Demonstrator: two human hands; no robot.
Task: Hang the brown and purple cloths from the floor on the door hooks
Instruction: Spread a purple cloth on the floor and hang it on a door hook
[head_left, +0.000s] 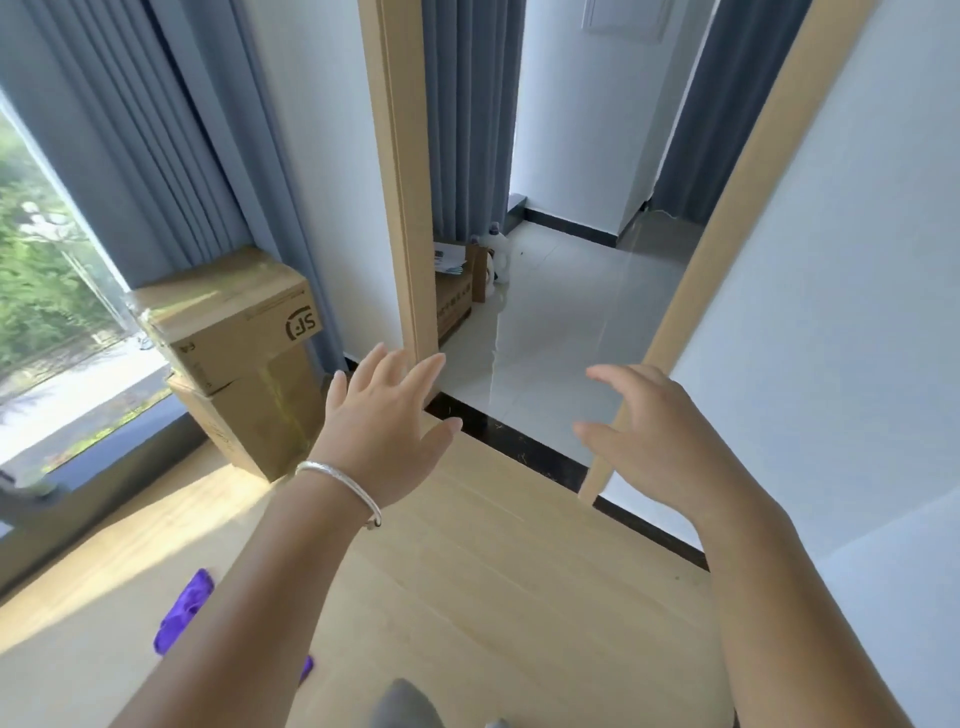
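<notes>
Pale wooden floor (493, 545) carries the purple cloth (183, 613), lying well short of the doorway (545, 312), partly hidden by the left forearm; no brown cloth or hooks show. Left hand (387, 421) and right hand (660, 431) hover with fingers spread, holding nothing. Hanging seems not yet begun.

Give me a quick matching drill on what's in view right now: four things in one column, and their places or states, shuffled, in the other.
Things:
1. purple cloth
2. cardboard boxes
3. bracelet
4. right hand

Places or states:
A. stacked by the grey curtain near the window
B. on the wooden floor, partly hidden by the left forearm
C. around the wrist of the left hand
D. empty, fingers loosely curved, raised before the doorway

Pairs: 1-B, 2-A, 3-C, 4-D
</notes>
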